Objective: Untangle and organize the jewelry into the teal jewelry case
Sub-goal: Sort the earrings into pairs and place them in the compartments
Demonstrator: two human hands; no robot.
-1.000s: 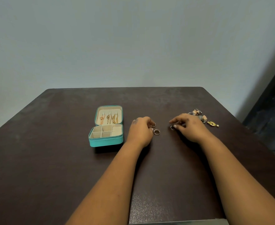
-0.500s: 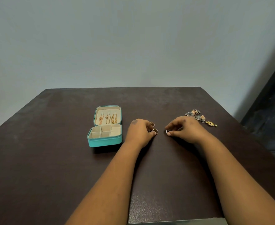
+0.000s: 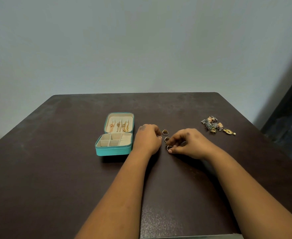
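The teal jewelry case lies open on the dark table, with gold chains hanging in its lid and beige compartments below. Just right of it rests my left hand, fingers curled, beside two gold rings: a far ring and a middle ring. My right hand pinches a third, near ring against the table with thumb and fingertips. A tangled pile of earrings lies at the far right, with a gold earring next to it.
The table's right edge runs close behind the earring pile, with a dark doorway or furniture beyond. A plain wall stands behind the table's far edge.
My right hand has slid its ring leftward toward the other two, so the three rings now sit in a short line. My left hand has let go of the rings it touched.
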